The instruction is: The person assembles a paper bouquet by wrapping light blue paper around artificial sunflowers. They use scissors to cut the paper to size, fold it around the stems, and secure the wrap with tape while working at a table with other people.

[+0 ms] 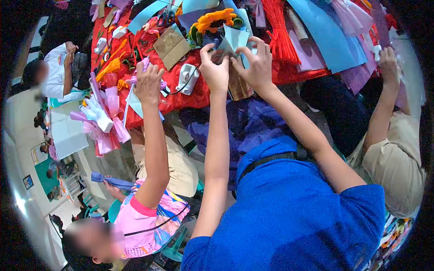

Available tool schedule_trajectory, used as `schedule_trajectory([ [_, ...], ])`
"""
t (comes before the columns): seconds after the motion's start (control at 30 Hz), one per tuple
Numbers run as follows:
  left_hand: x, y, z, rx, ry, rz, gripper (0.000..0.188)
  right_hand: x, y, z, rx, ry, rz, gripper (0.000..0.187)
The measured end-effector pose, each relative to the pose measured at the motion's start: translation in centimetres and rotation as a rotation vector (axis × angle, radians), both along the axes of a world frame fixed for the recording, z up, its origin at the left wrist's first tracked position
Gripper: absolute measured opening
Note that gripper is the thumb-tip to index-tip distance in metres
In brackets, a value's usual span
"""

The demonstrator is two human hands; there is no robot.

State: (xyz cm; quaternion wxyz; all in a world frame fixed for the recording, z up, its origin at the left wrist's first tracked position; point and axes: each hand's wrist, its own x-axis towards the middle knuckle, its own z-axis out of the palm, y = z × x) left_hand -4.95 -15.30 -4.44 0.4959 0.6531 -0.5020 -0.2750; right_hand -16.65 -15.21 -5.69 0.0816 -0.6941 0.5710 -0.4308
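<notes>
At the edge of the red-covered table, a sheet of pale blue wrapping paper [236, 38] stands folded into a cone shape between my hands. My left hand [215, 70] curls its fingers round the paper's left lower side. From the right, my right hand [257, 67] pinches the lower part, with its other fingers bent above. What lies inside the fold is hidden. Just behind the paper rests an orange fuzzy-stem flower [214, 20] with green leaves. Under my hands is a brown piece of cardboard [240, 84].
A white hot glue gun [187, 79] with a black cord lies left of my hands, near a cardboard square [172, 47]. Red fuzzy stems [281, 36] and blue paper sheets [332, 38] lie right. A co-worker's hand [149, 86] reaches in left; another person's hand [388, 65] is far right.
</notes>
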Motion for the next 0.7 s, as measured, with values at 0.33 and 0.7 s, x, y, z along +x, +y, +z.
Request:
schedule_trajectory([
  [0.33,-0.1,0.4,-1.1,-0.057,-0.18,0.142,0.049,1.3,-0.2,-0.2,-0.046,0.071,-0.05,0.021],
  [0.7,1.4,2.0,-2.5,-0.061,-0.079,0.254,0.044,2.2,0.1,0.9,-0.012,0.258,-0.021,0.02],
])
